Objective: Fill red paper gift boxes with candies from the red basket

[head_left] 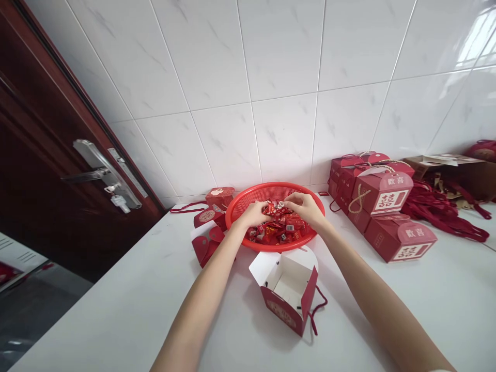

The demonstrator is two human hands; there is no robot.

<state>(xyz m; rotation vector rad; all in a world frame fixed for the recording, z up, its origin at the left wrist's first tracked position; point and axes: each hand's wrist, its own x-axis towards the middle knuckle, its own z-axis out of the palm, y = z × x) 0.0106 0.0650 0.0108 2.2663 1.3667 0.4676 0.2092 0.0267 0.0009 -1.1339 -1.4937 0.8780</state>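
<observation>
A red plastic basket by the wall holds many red wrapped candies. My left hand is in the basket, its curled fingers on wrapped candies. My right hand is over the basket's right side, thumb and fingers pinched on a small red and white candy packet. In front of the basket, between my forearms, stands an open red box with a white inside, its flaps spread and a dark red cord at its right side. No candies show inside the box.
Stacked red gift boxes stand at the right, beside dark red ribbons and a cardboard box. Small red boxes lie left of the basket. A tiled wall runs behind; a door is at left.
</observation>
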